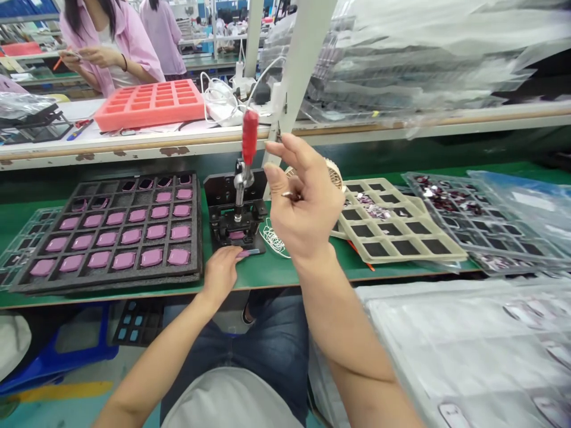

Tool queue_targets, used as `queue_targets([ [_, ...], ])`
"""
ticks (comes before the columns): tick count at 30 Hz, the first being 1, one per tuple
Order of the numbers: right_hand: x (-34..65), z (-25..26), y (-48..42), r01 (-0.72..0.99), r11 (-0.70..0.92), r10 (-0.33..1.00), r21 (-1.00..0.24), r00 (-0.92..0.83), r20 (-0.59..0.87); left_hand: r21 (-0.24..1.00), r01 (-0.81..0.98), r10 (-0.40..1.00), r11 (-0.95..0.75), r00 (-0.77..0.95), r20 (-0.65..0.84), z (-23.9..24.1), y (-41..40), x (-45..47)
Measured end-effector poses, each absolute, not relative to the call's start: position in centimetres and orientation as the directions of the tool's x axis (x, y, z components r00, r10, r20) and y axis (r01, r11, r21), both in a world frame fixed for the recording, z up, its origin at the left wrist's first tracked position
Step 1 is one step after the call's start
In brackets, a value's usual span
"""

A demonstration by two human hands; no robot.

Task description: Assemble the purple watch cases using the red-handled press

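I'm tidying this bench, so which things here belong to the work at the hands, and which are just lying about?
Part of the work:
left hand on a small pink strip
right hand pinching a small silver piece
toggle press with red grip
foam tray of pink pads

Lying about:
coil of white wire
red foam tray
white charger cables

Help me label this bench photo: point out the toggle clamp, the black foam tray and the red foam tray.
Toggle clamp [250, 137]: head view, on its red handle grip.
Black foam tray [104, 281]: head view, on its front rim.
Red foam tray [147, 117]: head view, on its front wall.
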State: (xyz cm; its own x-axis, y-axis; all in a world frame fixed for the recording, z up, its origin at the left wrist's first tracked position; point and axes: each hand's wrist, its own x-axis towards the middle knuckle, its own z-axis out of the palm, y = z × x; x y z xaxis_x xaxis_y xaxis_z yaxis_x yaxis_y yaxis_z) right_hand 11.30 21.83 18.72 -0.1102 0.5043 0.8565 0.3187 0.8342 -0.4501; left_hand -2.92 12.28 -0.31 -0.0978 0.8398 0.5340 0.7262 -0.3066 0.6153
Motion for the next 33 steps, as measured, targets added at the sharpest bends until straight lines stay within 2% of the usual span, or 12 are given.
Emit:
queue_targets([
  [3,12.1,15.5,21.0,0.355,0.789,0.582,-0.502,-0.167,0.796,0.638,0.702,0.829,-0.317,-0.123,0.546,0.2,10.8,-2.9],
  [6,12.8,9.0,20.6,0.454,0.712,0.7,-0.536,-0.401,0.591,0.662,0.694,0.819,-0.282,-0.185,0.543,0.4,8.4,-2.4],
  [9,12.3,4.1,21.4,0.572,0.678,0.732,-0.462,-0.583,0.351,0.677,0.697,0.814,-0.237,-0.238,0.53,0.2,6.4,-1.8],
  [13,10.5,3.3,23.6,0.64,0.68,0.723,-0.358,-0.668,0.178,0.667,0.715,0.792,-0.208,-0.277,0.544,0.0,5.7,-1.3],
  [17,10.4,4.1,24.5,0.619,0.7,0.701,-0.356,-0.689,0.183,0.632,0.755,0.738,-0.175,-0.324,0.592,0.3,6.7,-1.5],
  [20,12.2,3.8,23.2,0.615,0.686,0.721,-0.387,-0.647,0.25,0.594,0.787,0.726,-0.165,-0.311,0.613,0.6,8.8,-1.7],
  [24,15.5,3.8,20.2,0.631,0.525,0.849,-0.571,-0.34,0.406,0.556,0.813,0.781,-0.17,-0.234,0.58,0.6,13.5,-2.0],
  [27,17.3,4.9,18.0,0.582,0.456,0.882,-0.674,-0.196,0.428,0.561,0.811,0.822,-0.166,-0.201,0.534,0.4,16.1,-2.1],
  [30,18.2,6.5,15.8,0.515,0.458,0.885,-0.725,-0.189,0.425,0.585,0.793,0.847,-0.169,-0.187,0.497,0.1,16.3,-2.0],
  [33,17.1,8.1,14.6,0.426,0.535,0.845,-0.73,-0.255,0.47,0.614,0.769,0.86,-0.179,-0.182,0.478,-0.1,15.2,-1.7],
])
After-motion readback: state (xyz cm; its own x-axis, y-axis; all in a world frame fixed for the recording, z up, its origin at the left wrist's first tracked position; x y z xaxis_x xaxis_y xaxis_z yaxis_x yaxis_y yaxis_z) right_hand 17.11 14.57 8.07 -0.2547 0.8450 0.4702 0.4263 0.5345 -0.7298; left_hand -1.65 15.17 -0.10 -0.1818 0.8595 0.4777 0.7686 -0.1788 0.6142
